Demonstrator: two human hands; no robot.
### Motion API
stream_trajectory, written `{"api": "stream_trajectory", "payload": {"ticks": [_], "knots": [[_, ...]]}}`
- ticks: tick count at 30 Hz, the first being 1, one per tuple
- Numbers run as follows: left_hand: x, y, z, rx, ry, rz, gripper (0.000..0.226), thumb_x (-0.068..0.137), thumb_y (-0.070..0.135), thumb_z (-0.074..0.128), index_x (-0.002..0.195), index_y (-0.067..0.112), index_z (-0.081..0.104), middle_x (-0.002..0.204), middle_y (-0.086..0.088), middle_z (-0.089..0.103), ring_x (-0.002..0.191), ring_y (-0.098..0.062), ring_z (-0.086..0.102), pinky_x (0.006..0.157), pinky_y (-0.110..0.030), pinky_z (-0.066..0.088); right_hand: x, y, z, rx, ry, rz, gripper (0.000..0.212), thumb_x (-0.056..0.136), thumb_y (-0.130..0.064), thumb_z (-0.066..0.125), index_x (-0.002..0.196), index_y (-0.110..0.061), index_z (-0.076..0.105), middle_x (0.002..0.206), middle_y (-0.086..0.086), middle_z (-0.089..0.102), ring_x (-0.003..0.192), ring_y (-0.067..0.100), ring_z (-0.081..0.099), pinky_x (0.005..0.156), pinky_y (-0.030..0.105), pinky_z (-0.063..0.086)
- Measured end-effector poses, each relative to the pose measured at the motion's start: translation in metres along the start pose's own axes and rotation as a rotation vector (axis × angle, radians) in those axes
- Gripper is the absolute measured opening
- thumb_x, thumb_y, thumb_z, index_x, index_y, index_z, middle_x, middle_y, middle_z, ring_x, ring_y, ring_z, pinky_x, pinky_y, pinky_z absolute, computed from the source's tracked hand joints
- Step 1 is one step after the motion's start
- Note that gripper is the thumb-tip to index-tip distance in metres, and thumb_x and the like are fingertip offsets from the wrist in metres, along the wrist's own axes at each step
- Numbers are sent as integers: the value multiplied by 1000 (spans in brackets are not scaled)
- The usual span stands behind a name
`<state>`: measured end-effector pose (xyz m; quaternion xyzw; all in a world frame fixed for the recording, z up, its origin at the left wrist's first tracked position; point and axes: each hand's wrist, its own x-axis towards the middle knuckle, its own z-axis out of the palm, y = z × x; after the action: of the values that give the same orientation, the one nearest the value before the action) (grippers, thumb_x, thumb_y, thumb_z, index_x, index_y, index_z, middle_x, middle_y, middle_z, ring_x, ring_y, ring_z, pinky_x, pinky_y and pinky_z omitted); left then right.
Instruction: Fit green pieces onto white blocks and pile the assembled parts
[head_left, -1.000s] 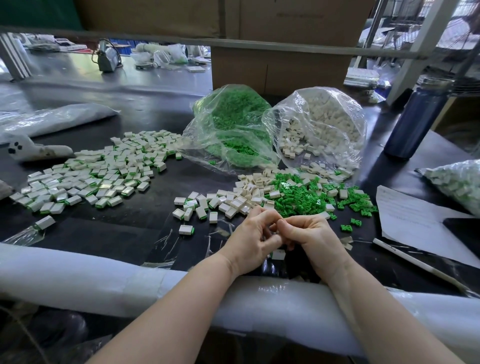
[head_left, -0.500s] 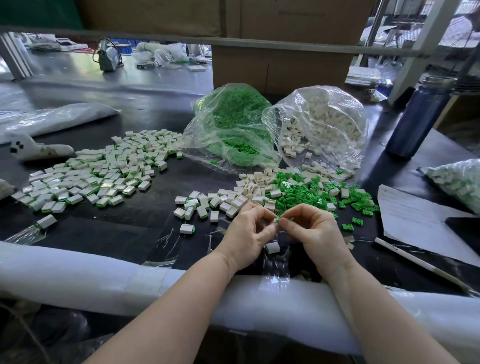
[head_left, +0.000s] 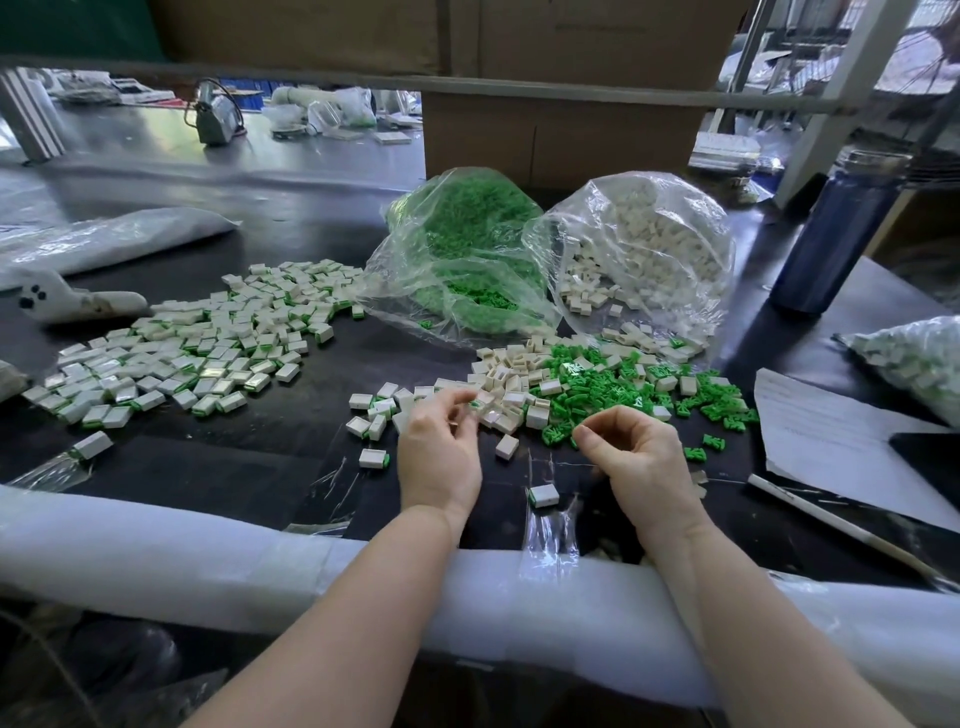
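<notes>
Both hands over the loose parts, apart from each other.
Left hand (head_left: 439, 449): grip curled, fingertips at the near edge of the white blocks (head_left: 506, 382); can't tell if it holds one. Right hand (head_left: 636, 449): thumb and forefinger pinched together beside the green pieces (head_left: 597, 387); anything held is too small to see. One assembled part (head_left: 544, 495) lies on the dark surface (head_left: 249, 457) between the wrists. Beyond the fingers: bag of green pieces (head_left: 467, 249), bag of white blocks (head_left: 644, 249). Far left of the left hand: pile of assembled parts (head_left: 197, 348).
</notes>
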<state>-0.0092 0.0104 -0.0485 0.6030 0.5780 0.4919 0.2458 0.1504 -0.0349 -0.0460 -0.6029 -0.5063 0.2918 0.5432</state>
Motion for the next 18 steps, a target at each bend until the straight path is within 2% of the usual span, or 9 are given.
{"api": "stream_trajectory", "payload": {"ticks": [3, 5, 9, 13, 15, 18], "knots": [[3, -2, -2, 31, 71, -46, 27, 89, 1, 54, 113, 10, 64, 110, -5, 46, 86, -10, 45, 74, 7, 25, 1, 1, -1, -34, 28, -17, 19, 80, -8, 70, 66, -19, 64, 59, -9, 59, 54, -2, 52, 55, 10, 44], [4, -3, -2, 53, 86, -89, 31, 89, 1, 54, 119, 6, 60, 115, -5, 37, 96, -10, 40, 77, 7, 19, 2, 2, -1, -64, 42, -18, 20, 80, -8, 70, 65, -20, 64, 59, -8, 59, 54, 0, 51, 55, 11, 44], [6, -4, -3, 125, 58, -175, 37, 90, 5, 54, 126, -3, 51, 133, -13, 31, 123, -26, 38, 87, -6, 21, 3, 6, -1, -131, 55, -17, 20, 80, -11, 71, 65, -21, 63, 63, -2, 60, 60, 9, 53, 57, 12, 44], [5, -1, -3, 234, -21, -205, 46, 92, 9, 50, 135, 0, 40, 144, -12, 20, 134, -27, 21, 109, -25, 19, 4, 9, 0, -246, 66, 6, 18, 82, -15, 70, 67, -22, 63, 77, 8, 65, 80, 23, 58, 76, 33, 49], [3, -1, -2, 286, -33, -176, 43, 92, 9, 50, 134, 1, 43, 147, -12, 19, 136, -28, 16, 113, -30, 18, 4, 10, 0, -299, 62, -9, 17, 83, -12, 68, 70, -22, 63, 76, 2, 65, 78, 20, 60, 74, 28, 49], [1, -2, -1, 369, -33, -97, 37, 92, 10, 50, 128, 5, 51, 144, -9, 26, 135, -25, 17, 113, -33, 19, 3, 9, 2, -374, 35, -56, 14, 87, -8, 62, 85, -21, 68, 80, -11, 60, 75, 6, 55, 66, 7, 39]]}}
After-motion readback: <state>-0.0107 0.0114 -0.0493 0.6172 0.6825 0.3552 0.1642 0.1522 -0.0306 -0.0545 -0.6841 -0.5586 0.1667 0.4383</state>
